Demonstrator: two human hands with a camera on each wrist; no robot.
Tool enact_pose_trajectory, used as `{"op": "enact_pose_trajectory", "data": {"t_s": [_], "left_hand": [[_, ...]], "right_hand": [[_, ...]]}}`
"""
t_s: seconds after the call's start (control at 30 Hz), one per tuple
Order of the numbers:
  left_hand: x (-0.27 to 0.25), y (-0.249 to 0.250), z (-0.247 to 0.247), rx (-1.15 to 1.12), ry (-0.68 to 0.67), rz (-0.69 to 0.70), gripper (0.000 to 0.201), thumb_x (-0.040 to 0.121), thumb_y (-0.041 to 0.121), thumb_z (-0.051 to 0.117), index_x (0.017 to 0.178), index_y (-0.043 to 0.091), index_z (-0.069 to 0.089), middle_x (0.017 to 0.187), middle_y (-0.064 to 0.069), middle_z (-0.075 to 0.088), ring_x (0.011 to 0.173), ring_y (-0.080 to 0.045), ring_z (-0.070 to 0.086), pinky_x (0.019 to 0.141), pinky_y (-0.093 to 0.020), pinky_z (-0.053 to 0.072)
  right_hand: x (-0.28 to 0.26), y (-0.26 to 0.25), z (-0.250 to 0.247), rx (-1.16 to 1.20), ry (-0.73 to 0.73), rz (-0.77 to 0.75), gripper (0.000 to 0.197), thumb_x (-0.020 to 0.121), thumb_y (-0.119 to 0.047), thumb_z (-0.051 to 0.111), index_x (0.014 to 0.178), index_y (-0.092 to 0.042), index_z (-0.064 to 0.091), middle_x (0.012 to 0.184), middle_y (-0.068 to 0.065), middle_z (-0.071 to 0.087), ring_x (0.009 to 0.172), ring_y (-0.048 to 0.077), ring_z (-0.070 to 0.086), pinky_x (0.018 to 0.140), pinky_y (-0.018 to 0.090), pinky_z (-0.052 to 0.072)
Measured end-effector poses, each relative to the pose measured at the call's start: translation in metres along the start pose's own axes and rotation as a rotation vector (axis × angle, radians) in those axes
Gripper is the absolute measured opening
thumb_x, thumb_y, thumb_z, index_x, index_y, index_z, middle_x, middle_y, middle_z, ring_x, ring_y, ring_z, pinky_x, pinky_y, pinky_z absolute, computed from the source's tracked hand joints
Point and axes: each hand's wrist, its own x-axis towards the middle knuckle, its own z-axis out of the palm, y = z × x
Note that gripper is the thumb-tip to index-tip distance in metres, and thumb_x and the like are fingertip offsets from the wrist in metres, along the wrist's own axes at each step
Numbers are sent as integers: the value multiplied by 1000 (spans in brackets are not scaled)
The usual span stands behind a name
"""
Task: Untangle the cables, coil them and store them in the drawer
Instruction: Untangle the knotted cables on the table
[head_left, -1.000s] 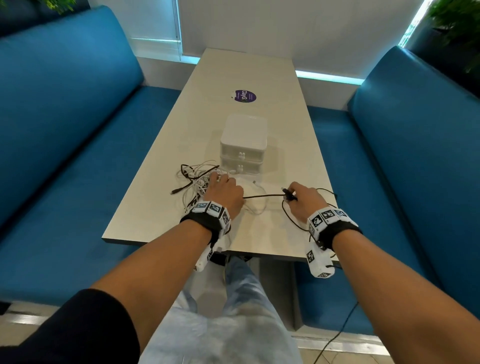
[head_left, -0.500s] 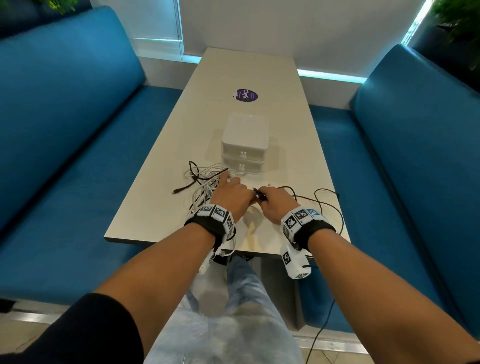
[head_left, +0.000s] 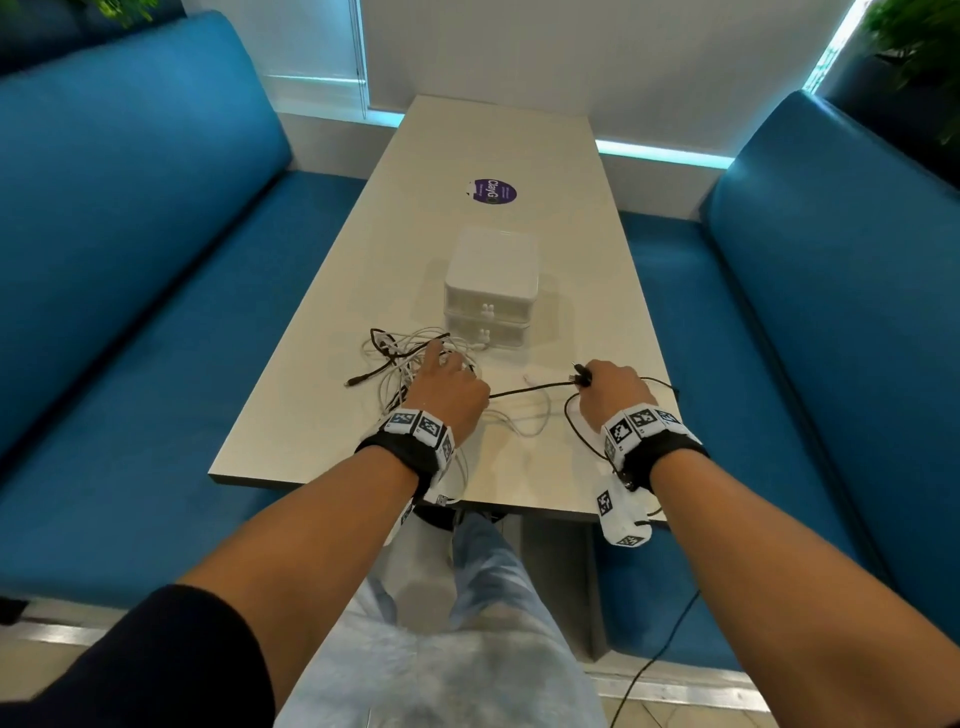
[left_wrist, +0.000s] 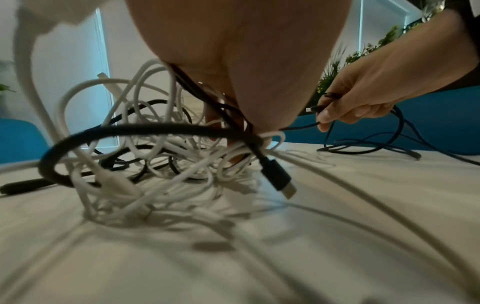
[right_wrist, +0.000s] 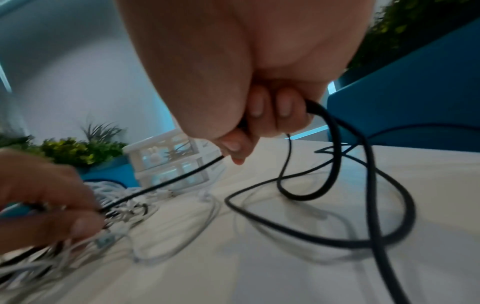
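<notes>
A tangle of white and black cables (head_left: 400, 358) (left_wrist: 155, 148) lies on the table in front of a white two-drawer unit (head_left: 491, 270) (right_wrist: 166, 160), both drawers closed. My left hand (head_left: 441, 364) (right_wrist: 52, 195) rests on the tangle, with thumb and fingers pinching cables there. My right hand (head_left: 597, 376) (right_wrist: 259, 115) grips a thin black cable (head_left: 530, 387) (right_wrist: 376, 185) near its plug end. That cable runs almost straight from the tangle to the right hand, and its slack loops on the table by the right wrist. A black USB plug (left_wrist: 280, 181) sticks out under my left palm.
The beige table (head_left: 493, 135) is long and narrow, with a purple sticker (head_left: 492, 191) beyond the drawers. Blue benches (head_left: 130, 260) (head_left: 831, 312) flank it on both sides. A loose white cable loop (head_left: 524, 423) lies between my hands near the front edge.
Half a second ago my right hand was next to the left one. It has since moved right, drawing the black cable out of the tangle. The left hand stayed on the tangle.
</notes>
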Motion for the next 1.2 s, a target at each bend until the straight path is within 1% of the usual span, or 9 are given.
{"op": "enact_pose_trajectory", "data": {"t_s": [0.1, 0.2, 0.27, 0.37, 0.57, 0.8, 1.0, 1.13, 1.2], "left_hand": [[1, 3, -1, -3, 13, 15, 18, 93, 27, 56, 90, 27, 74, 87, 5, 70, 107, -24, 54, 107, -53, 9], [1, 6, -3, 4, 15, 27, 20, 95, 28, 54, 92, 26, 74, 86, 4, 70, 108, -25, 54, 108, -54, 11], [1, 7, -5, 8, 24, 36, 23, 98, 30, 51, 93, 26, 73, 89, 4, 71, 110, -26, 53, 109, -54, 14], [0, 7, -7, 6, 35, 32, 21, 98, 30, 51, 92, 27, 71, 89, 4, 70, 109, -26, 54, 109, -55, 17], [-1, 2, -4, -27, 4, -70, 20, 97, 32, 53, 88, 24, 69, 96, 2, 71, 117, -27, 51, 111, -57, 12], [-2, -3, -3, -59, 61, -61, 30, 97, 42, 46, 90, 27, 71, 96, 7, 70, 112, -24, 52, 108, -56, 16], [-2, 5, -8, 25, 14, -14, 16, 91, 25, 58, 92, 29, 73, 94, 7, 70, 112, -25, 53, 108, -57, 15], [-1, 5, -10, 28, -3, -9, 18, 91, 22, 56, 94, 29, 73, 98, 5, 70, 118, -27, 50, 111, -58, 12], [-1, 6, -11, 23, 9, -8, 18, 92, 22, 55, 95, 29, 71, 97, 6, 70, 116, -26, 52, 111, -58, 11]], "right_hand": [[-7, -12, 2, 102, 38, -122, 33, 101, -29, 43, 131, -20, 51, 107, 16, 64, 89, 36, 62, 74, 37, 51], [-16, -32, 3, 157, -2, -267, 47, 102, -28, 44, 148, -24, 35, 108, 20, 65, 97, 39, 63, 80, 40, 51], [-20, -46, 9, 144, -38, -339, 43, 100, -26, 47, 142, -24, 43, 103, 18, 67, 92, 36, 64, 76, 37, 51], [-20, -57, 20, 92, -102, -364, 23, 97, -21, 47, 116, -20, 61, 100, 13, 68, 90, 33, 64, 71, 34, 49], [-12, -47, 15, 14, -80, -313, 23, 100, -27, 47, 118, -21, 60, 104, 12, 64, 91, 33, 62, 72, 35, 49], [3, -6, 3, 18, 2, -85, 19, 97, -25, 46, 106, -22, 62, 94, 9, 65, 79, 29, 61, 70, 36, 52], [-4, -14, 14, 89, 30, -65, 23, 98, -22, 46, 117, -18, 58, 104, 15, 64, 90, 35, 62, 68, 34, 47], [-11, -36, 18, 167, -20, -247, 38, 101, -29, 45, 138, -25, 46, 107, 20, 63, 94, 39, 63, 77, 36, 50], [-15, -45, 21, 142, -89, -330, 40, 101, -26, 45, 141, -26, 43, 108, 20, 64, 94, 37, 64, 78, 36, 51]]}}
